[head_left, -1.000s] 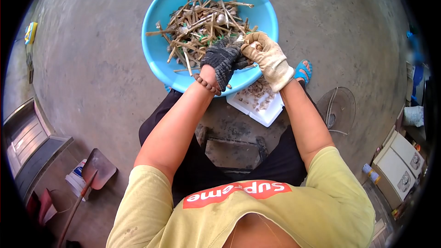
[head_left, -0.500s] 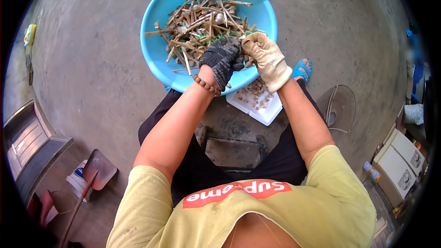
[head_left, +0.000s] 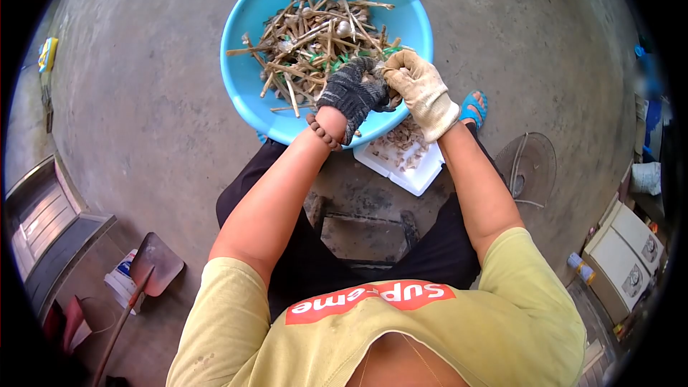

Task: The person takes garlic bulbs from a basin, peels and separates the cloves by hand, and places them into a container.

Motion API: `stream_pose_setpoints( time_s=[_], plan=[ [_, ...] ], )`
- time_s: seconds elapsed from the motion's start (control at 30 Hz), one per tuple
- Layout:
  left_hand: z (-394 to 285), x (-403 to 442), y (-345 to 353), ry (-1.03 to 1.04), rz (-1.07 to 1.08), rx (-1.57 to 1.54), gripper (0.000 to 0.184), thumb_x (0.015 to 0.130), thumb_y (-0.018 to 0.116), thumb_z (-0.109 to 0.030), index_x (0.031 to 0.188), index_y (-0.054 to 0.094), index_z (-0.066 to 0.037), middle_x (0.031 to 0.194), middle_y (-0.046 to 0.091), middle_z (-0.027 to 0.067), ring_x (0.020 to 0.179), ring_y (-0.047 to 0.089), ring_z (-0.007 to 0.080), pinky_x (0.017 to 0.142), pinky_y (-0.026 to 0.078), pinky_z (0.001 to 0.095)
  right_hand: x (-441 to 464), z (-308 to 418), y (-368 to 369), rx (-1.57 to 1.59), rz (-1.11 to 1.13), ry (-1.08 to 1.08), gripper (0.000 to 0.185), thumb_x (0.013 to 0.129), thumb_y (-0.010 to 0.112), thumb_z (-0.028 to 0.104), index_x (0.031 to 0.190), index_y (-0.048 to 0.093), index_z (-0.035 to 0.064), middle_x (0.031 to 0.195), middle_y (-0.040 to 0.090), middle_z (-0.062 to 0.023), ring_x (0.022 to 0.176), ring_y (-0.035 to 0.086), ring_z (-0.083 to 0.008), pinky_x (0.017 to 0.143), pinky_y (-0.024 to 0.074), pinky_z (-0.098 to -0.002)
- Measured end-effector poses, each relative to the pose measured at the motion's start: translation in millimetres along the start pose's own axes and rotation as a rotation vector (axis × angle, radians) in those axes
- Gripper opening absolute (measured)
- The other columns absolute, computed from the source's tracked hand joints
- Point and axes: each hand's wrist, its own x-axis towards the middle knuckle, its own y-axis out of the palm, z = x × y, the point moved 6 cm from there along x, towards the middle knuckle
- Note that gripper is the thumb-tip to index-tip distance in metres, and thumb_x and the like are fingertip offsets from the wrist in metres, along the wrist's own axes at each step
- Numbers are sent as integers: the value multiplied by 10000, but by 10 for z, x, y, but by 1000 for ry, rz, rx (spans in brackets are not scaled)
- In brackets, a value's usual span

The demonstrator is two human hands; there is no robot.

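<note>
A large blue basin [head_left: 247,104] holds a heap of dried garlic bulbs and stalks [head_left: 315,36]. Over its near right part, my left hand [head_left: 352,93], in a dark grey glove, has its fingers curled around something, possibly garlic, mostly hidden. Touching it on the right is my right hand [head_left: 419,89], in a cream glove, thumb and fingers pinched together at a small pale piece too small to name. Partly beneath the basin's near edge sits a white tray [head_left: 412,183] with loose garlic cloves [head_left: 401,145].
A low dark stool or frame [head_left: 362,218] stands between the legs. A round wire fan cover [head_left: 530,170] lies right of the tray. At the lower left are a shovel [head_left: 156,265] and a white bucket [head_left: 122,283]; boxes [head_left: 623,261] stand at the right.
My left hand has turned a little and shifted slightly right. My right hand's fingertips have moved slightly, still close to the left hand.
</note>
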Motion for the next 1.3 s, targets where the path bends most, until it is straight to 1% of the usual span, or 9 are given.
stream_pose_setpoints(
  time_s=[0.13, 0.47, 0.57, 0.67, 0.8, 0.87, 0.97, 1.17, 1.3],
  plan=[
    [-119, -100, -86, -32, 9, -336, 287, 638, 613, -131, 864, 516, 16, 680, 564, 138, 617, 573, 187, 552, 461, 310, -39, 23, 24, -39, 37, 86, 126, 745, 552, 117, 812, 536, 11, 622, 511, -24, 450, 463, -76, 392, 419, -214],
    [-55, -113, -40, -78, 71, -568, 254, 616, 623, -76, 821, 502, 11, 644, 552, 102, 602, 563, 159, 543, 464, 254, -36, 13, 48, -16, 65, 125, 111, 766, 555, 128, 804, 539, 25, 624, 522, -26, 461, 482, -81, 382, 420, -207],
    [-39, -118, -92, -147, 80, -884, 222, 645, 634, -64, 837, 534, -13, 715, 568, 70, 647, 569, 142, 563, 471, 238, -18, -62, 26, 427, 3, 172, 113, 783, 563, 126, 830, 529, 29, 646, 531, -29, 490, 491, -79, 410, 432, -201],
    [-376, -230, -293, 627, -241, 307, 308, 641, 596, -63, 947, 569, -79, 906, 567, 117, 843, 552, 269, 743, 459, 358, -12, -37, -14, 566, 21, 192, 105, 799, 555, 113, 842, 520, 24, 673, 542, -38, 518, 501, -81, 441, 436, -192],
    [-378, -235, -314, 545, -207, 112, 186, 728, 603, -70, 909, 564, -44, 869, 563, 64, 739, 588, 119, 638, 499, 233, 32, -20, -75, 392, 0, 141, 123, 809, 545, 109, 889, 528, 16, 706, 542, -39, 539, 498, -77, 457, 440, -197],
    [-161, -147, -243, -97, 28, -753, 287, 712, 624, -58, 972, 510, -16, 862, 571, 69, 722, 594, 131, 644, 503, 233, 48, 89, -127, 172, -62, 31, 193, 816, 547, 137, 965, 537, 15, 739, 537, -30, 558, 487, -71, 474, 444, -206],
    [-3, -89, -144, 27, 22, -947, 379, 691, 646, -70, 1010, 455, 6, 878, 577, 90, 695, 599, 145, 627, 502, 226, 1, 325, 15, 91, 103, -27, 248, 820, 552, 165, 1025, 538, 26, 756, 525, -18, 568, 474, -62, 479, 442, -201],
    [-159, -151, -315, 112, -361, -234, 373, 696, 645, -117, 1002, 460, -11, 902, 575, 143, 817, 583, 221, 711, 469, 298, -8, 96, 57, 96, 218, 121, 196, 821, 548, 149, 967, 565, 19, 668, 518, -7, 578, 501, -73, 482, 449, -188],
    [-156, -132, -307, 121, -310, -382, 366, 693, 650, -122, 1001, 477, -24, 907, 574, 142, 838, 568, 233, 735, 453, 314, -11, 144, -5, 367, 121, 128, 159, 813, 548, 114, 929, 566, 8, 708, 548, -28, 565, 518, -87, 463, 449, -186]
  ],
)
